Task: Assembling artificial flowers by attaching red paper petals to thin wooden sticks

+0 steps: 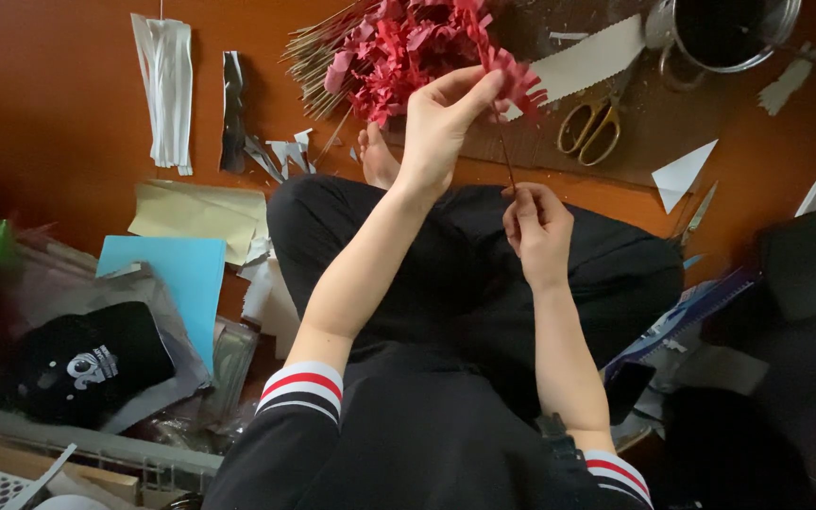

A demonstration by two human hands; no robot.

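Left hand [441, 127] raised, right hand [537, 227] lower (both fingers pinched).

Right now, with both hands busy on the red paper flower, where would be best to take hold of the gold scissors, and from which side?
Take the gold scissors by the two handle loops, coming from the person's side. The loops point toward the legs and lie open on the brown board; the blades run away toward the metal pot and are partly under the white paper strip. The right hand is probably nearest.

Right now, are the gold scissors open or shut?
Shut: the gold scissors lie flat on the floor, handle loops close together; blades are partly hidden.
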